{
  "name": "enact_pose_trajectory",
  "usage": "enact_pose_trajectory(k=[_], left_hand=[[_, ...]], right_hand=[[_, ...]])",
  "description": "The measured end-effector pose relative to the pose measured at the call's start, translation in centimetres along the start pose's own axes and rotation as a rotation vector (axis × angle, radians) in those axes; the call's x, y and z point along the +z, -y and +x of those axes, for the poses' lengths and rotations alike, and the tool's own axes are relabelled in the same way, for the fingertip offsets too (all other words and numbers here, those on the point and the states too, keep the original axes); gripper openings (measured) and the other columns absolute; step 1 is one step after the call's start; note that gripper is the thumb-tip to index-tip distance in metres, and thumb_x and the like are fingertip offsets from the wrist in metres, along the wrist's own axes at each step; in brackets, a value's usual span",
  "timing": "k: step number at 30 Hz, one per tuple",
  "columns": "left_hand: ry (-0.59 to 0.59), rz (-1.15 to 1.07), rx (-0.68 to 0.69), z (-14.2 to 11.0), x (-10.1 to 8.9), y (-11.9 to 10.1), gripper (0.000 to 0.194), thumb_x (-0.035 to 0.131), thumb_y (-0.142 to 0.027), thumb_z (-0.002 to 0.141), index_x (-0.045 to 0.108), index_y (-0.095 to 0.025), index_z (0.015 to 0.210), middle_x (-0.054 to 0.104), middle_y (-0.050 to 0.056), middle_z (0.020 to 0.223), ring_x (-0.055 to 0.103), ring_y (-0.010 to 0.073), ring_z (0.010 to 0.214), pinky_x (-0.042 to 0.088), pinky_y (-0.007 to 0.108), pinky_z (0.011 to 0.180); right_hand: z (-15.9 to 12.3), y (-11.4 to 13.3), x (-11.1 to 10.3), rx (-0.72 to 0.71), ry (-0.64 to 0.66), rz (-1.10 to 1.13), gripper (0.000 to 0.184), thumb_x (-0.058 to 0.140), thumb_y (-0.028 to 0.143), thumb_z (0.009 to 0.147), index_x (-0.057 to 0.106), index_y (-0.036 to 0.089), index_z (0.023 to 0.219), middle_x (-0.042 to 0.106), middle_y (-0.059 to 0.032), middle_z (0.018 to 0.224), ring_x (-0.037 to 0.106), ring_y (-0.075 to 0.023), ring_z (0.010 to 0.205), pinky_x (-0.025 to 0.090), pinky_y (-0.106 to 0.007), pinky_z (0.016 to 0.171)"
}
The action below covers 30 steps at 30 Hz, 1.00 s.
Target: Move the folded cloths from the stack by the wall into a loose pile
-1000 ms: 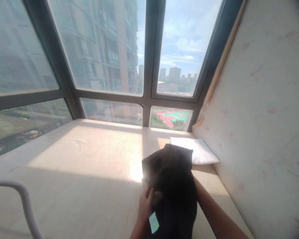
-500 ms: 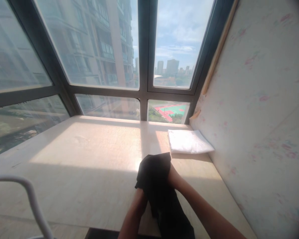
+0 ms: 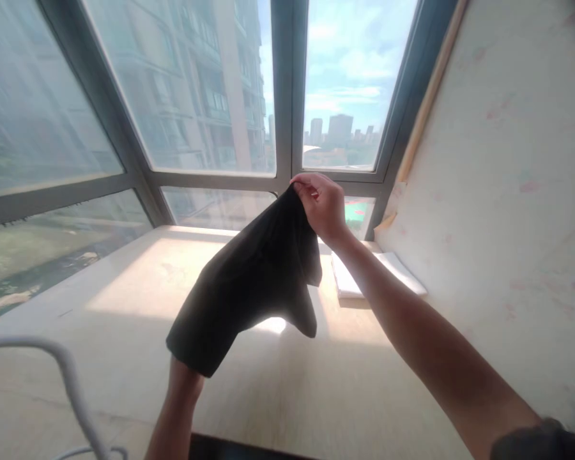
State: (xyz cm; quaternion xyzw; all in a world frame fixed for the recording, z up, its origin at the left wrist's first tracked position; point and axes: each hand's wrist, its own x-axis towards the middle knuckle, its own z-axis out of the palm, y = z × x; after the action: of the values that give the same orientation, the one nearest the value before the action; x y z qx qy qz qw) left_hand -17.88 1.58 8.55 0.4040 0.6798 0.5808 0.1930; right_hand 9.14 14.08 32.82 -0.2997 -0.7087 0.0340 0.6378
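Observation:
A black garment (image 3: 253,268) hangs in the air over the pale board surface; whether it is a shirt or shorts I cannot tell. My right hand (image 3: 322,203) pinches its upper corner between thumb and fingers, holding it up before the window. Below that grip, loose folds of the cloth droop. My left forearm (image 3: 177,402) goes up into the opening at the garment's lower left end. Inside the cloth my left hand is hidden, so its fingers do not show.
A folded white cloth (image 3: 402,271) lies on the board (image 3: 138,358) by the papered wall (image 3: 508,191). A bent white tube (image 3: 67,370) rises at the lower left. A dark flat edge (image 3: 239,447) shows at the bottom. Framed windows (image 3: 349,83) stand behind.
The garment has gone from bunched low around both hands to stretched out and raised. My right hand has come out into view, up and forward; my left arm has shifted left.

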Motion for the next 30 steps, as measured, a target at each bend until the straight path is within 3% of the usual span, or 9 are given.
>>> enact_pose_trajectory(k=[4,7,10,12,16,18,21,24,30], left_hand=[[-0.145,-0.196,-0.191,2.8,-3.5,2.1,0.024,0.066,-0.036,0.079,0.064,-0.013,0.088,0.063,-0.001,0.075,0.06,0.0142,0.068,0.052,0.031,0.066],[-0.289,-0.356,-0.308,2.8,-4.9,4.4,0.027,0.067,-0.034,0.067,0.064,-0.017,0.088,0.064,-0.001,0.076,0.059,0.0135,0.068,0.048,0.028,0.064],[-0.29,-0.187,-0.184,1.7,-4.9,5.6,0.034,0.065,-0.042,0.069,0.064,-0.02,0.095,0.067,0.002,0.089,0.063,0.0184,0.079,0.05,0.031,0.068],[-0.224,0.046,-0.033,1.3,-4.0,5.2,0.036,0.062,-0.047,0.074,0.065,-0.021,0.099,0.068,0.005,0.096,0.065,0.0228,0.084,0.053,0.037,0.075],[-0.089,0.462,0.439,2.2,-0.5,2.8,0.046,0.052,-0.05,0.086,0.062,-0.016,0.114,0.065,0.015,0.119,0.06,0.0308,0.113,0.045,0.046,0.102],[-0.012,0.651,0.549,3.3,1.8,2.1,0.053,0.051,-0.051,0.088,0.06,-0.014,0.124,0.059,0.019,0.133,0.054,0.0346,0.124,0.037,0.052,0.109],[0.235,0.828,0.516,4.8,5.0,2.7,0.048,0.057,-0.049,0.085,0.065,-0.017,0.119,0.061,0.018,0.134,0.057,0.0362,0.121,0.035,0.054,0.108],[0.406,0.815,0.475,5.9,6.9,4.1,0.029,0.054,-0.038,0.084,0.072,-0.021,0.101,0.074,0.012,0.112,0.067,0.0292,0.104,0.046,0.04,0.096],[0.292,0.724,0.439,7.6,5.5,4.2,0.041,0.042,-0.043,0.09,0.071,-0.021,0.108,0.075,0.011,0.111,0.07,0.0294,0.101,0.052,0.036,0.083]], right_hand=[[1.8,3.2,5.4,-0.074,0.094,0.093,0.031,0.042,0.035,0.102,0.067,0.018,0.107,0.068,-0.0037,0.102,0.064,-0.0183,0.1,0.05,-0.034,0.091],[0.9,2.8,6.5,-0.04,0.231,0.234,0.024,0.046,0.031,0.1,0.065,0.02,0.11,0.07,-0.0013,0.09,0.067,-0.0149,0.085,0.054,-0.03,0.081],[-2.2,-1.0,4.5,0.153,0.157,0.294,0.023,0.048,0.028,0.095,0.063,0.021,0.111,0.069,0.0002,0.081,0.066,-0.0129,0.073,0.055,-0.028,0.072],[-6.1,-4.5,2.1,0.333,0.099,0.261,0.023,0.049,0.029,0.092,0.063,0.019,0.106,0.068,-0.0001,0.078,0.066,-0.0133,0.07,0.055,-0.028,0.069],[-17.8,-10.4,-2.9,0.763,0.226,0.075,0.033,0.049,0.037,0.085,0.064,0.017,0.107,0.07,-0.0017,0.077,0.064,-0.014,0.063,0.052,-0.026,0.058],[-23.9,-11.8,-5.0,0.855,0.252,0.028,0.042,0.05,0.04,0.081,0.064,0.013,0.11,0.069,-0.0021,0.069,0.063,-0.0164,0.055,0.05,-0.028,0.052],[-30.5,-12.2,-7.7,0.93,0.223,-0.031,0.045,0.048,0.044,0.079,0.066,0.013,0.107,0.067,-0.0018,0.064,0.063,-0.0188,0.051,0.05,-0.031,0.05],[-33.6,-12.1,-9.6,0.928,0.179,-0.074,0.047,0.046,0.046,0.082,0.067,0.014,0.109,0.066,-0.0021,0.064,0.064,-0.0205,0.055,0.053,-0.034,0.057],[-35.1,-12.8,-10.4,0.819,0.226,-0.167,0.039,0.047,0.038,0.084,0.073,0.017,0.104,0.073,-0.0077,0.076,0.071,-0.0255,0.073,0.055,-0.038,0.07]])
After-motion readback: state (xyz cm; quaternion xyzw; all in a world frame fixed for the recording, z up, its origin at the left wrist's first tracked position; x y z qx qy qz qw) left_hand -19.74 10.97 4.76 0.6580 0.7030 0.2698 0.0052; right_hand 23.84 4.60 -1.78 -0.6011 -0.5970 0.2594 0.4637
